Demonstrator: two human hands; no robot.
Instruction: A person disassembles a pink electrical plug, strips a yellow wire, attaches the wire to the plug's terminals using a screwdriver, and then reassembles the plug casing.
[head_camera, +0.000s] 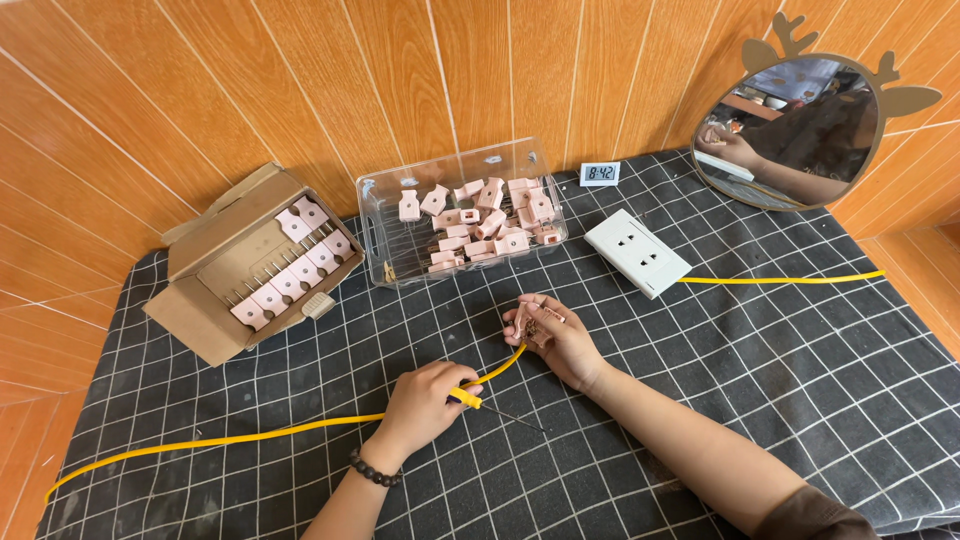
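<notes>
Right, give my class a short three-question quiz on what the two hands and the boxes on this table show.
1. True or false: the left hand grips a yellow-handled screwdriver.
2. What does the right hand hold?
A. the white socket
B. a small pink part
C. the clock
3. Fill in: the clear bin stands between the cardboard box and the ____.

Key
1. True; its thin shaft points to the right over the cloth.
2. B; the pink part sits in the fingers, at the end of the yellow cable.
3. White socket.
</notes>
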